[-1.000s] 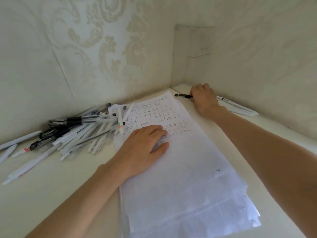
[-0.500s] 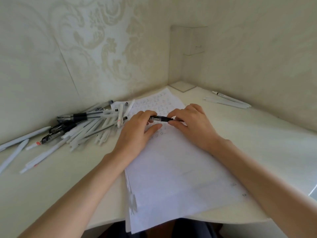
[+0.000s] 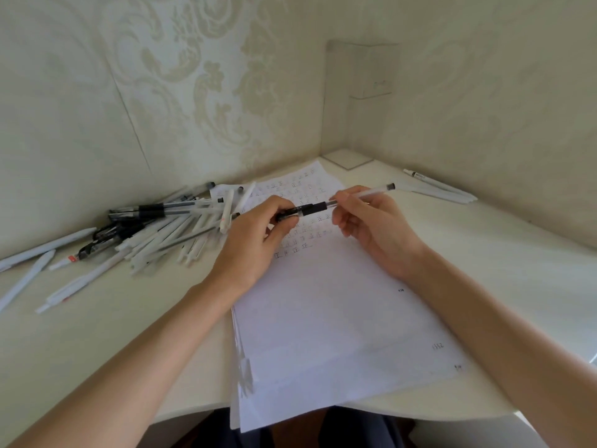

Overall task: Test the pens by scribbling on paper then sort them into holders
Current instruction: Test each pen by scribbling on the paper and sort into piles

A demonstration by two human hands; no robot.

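A clear pen (image 3: 361,195) with a black grip and black end cap is held level above the paper stack (image 3: 336,318). My left hand (image 3: 255,240) pinches its black cap end, and my right hand (image 3: 371,227) grips the barrel between thumb and fingers. The top sheet carries rows of small scribbled marks at its far end. A pile of white and black pens (image 3: 155,227) lies on the desk to the left of the paper.
A few white pens (image 3: 439,187) lie by the right wall. A clear acrylic holder (image 3: 358,101) stands in the far corner. Two loose white pens (image 3: 29,270) rest at the far left. The cream desk (image 3: 517,286) ends in a curved front edge near my lap.
My right hand brought the black-grip pen from the far corner to over the paper. My left hand lifted off the sheet and took hold of the pen's cap end.
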